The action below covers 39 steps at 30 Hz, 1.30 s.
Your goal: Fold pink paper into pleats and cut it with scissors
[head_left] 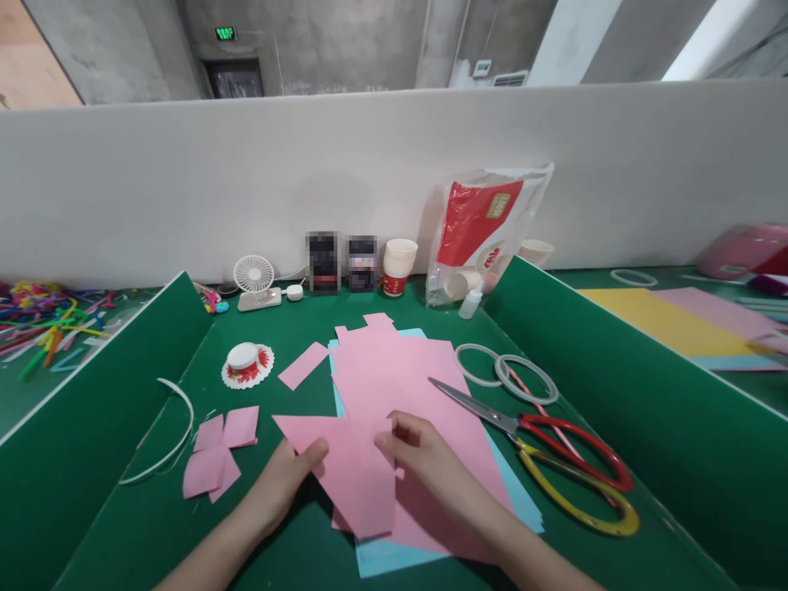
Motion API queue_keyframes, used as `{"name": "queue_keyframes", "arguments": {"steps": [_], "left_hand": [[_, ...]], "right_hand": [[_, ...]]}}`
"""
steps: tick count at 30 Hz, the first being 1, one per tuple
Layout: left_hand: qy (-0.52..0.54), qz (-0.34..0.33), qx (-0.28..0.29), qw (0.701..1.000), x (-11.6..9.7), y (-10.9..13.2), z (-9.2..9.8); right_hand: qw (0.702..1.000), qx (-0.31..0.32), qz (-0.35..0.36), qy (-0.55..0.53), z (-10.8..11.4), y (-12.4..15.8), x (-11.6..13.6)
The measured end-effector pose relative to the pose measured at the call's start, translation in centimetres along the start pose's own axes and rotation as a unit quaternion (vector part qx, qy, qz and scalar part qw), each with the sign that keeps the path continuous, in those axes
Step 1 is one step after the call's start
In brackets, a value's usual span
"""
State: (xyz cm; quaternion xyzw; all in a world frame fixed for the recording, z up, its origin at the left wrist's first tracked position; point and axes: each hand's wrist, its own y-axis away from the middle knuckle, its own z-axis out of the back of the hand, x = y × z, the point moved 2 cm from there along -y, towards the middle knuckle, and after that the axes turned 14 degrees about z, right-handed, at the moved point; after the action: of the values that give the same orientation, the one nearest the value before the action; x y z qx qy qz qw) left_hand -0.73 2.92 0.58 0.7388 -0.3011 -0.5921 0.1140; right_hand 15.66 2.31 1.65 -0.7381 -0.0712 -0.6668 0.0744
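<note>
A cut piece of pink paper [357, 472] with a slanted left edge is held between both hands above the table. My left hand [289, 476] pinches its left side, thumb on top. At its upper right edge, my right hand [424, 455] grips it between thumb and fingers. Beneath lies a stack of pink sheets [394, 369] over light blue paper [523, 501]. Scissors [510, 427] with one red and one yellow handle rest partly on the stack, to the right. Small pink paper squares [213, 460] lie at the left, and a pink strip [304, 366] lies farther back.
Green partitions [616, 353] border the table on both sides. Two clear rings [526, 379] lie right of the stack. A white fan [254, 279], a paper cup [399, 267], a small bottle [470, 304] and a plastic bag [486, 230] stand along the back. A paper ornament [247, 364] sits left.
</note>
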Motion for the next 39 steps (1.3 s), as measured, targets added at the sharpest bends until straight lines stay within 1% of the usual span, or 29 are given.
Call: {"name": "queue_keyframes", "arguments": {"steps": [3, 6, 8, 15, 19, 24, 26, 30, 31, 33, 36, 37, 39], "left_hand": [[0.02, 0.006, -0.03, 0.999, 0.2, 0.3, -0.6], [0.043, 0.008, -0.081, 0.996, 0.3, 0.4, -0.8], [0.058, 0.012, -0.102, 0.993, 0.2, 0.3, -0.8], [0.088, 0.024, -0.115, 0.989, 0.2, 0.3, -0.6], [0.104, -0.007, -0.13, 0.986, 0.1, 0.2, -0.2], [0.11, -0.036, -0.145, 0.983, -0.1, 0.0, 0.0], [0.113, -0.034, -0.132, 0.984, -0.1, 0.0, -0.2], [0.09, -0.009, -0.069, 0.994, 0.2, 0.1, -0.6], [0.075, -0.007, -0.06, 0.995, 0.3, 0.1, -0.7], [0.029, -0.006, -0.074, 0.997, 0.6, 0.1, -0.6], [-0.035, 0.002, -0.126, 0.991, 0.9, 0.1, -0.4], [-0.046, 0.005, -0.134, 0.99, 1.0, 0.1, -0.3], [-0.053, 0.008, -0.131, 0.99, 1.0, 0.1, -0.4]], "right_hand": [[0.999, 0.021, 0.024, 0.014, -0.3, -0.2, -0.4], [0.999, 0.008, 0.031, 0.021, -0.3, -0.3, -0.4], [0.999, -0.002, 0.034, 0.029, -0.2, -0.3, -0.3], [0.999, -0.014, 0.037, 0.028, -0.1, -0.3, -0.5], [0.999, -0.014, 0.028, 0.019, 0.0, -0.3, -0.6], [0.999, 0.042, -0.02, -0.027, -0.4, -0.1, -0.6], [0.997, 0.057, -0.032, -0.038, -0.5, -0.1, -0.7], [0.996, 0.056, -0.011, -0.065, -0.5, 0.0, -0.7], [0.996, 0.056, -0.005, -0.065, -0.5, 0.0, -0.7], [0.997, 0.055, 0.002, -0.055, -0.5, 0.0, -0.7], [0.998, 0.044, 0.011, -0.045, -0.6, 0.0, -0.6], [0.998, 0.038, 0.014, -0.043, -0.6, 0.0, -0.6], [0.999, 0.026, 0.019, -0.04, -0.6, -0.1, -0.6]]}}
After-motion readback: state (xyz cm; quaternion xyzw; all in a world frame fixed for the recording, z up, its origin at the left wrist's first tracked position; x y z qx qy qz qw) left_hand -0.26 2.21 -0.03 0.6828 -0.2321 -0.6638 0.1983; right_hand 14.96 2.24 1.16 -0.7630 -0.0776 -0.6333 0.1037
